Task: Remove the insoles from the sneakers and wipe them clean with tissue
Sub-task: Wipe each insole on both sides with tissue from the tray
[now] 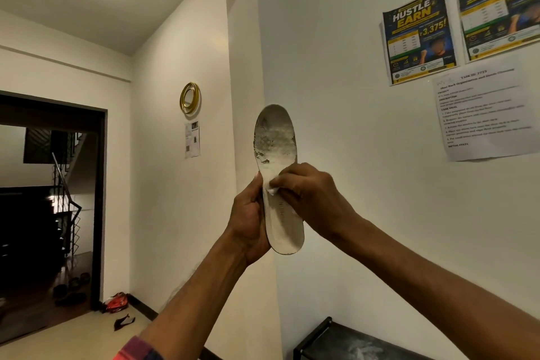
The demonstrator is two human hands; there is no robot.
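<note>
A pale insole (276,172) stands nearly upright in mid-air before a cream wall (336,82), toe end up, its upper half blotched with grey wear. The left hand (251,213) is curled closed around the insole's lower left edge, thumb on the front face. The right hand (306,193) is bunched shut on a small wad of white tissue (271,190), pressing it against the insole's middle. Far left, a dark doorway (52,199) opens onto a staircase, with a red shoe (117,302) on the floor beside it. A gold round frame (190,97) hangs on the side wall. Right of the insole hang two posters (420,38) and a printed sheet (482,114). Near right, below, sits a black shoe rack (336,339).
</note>
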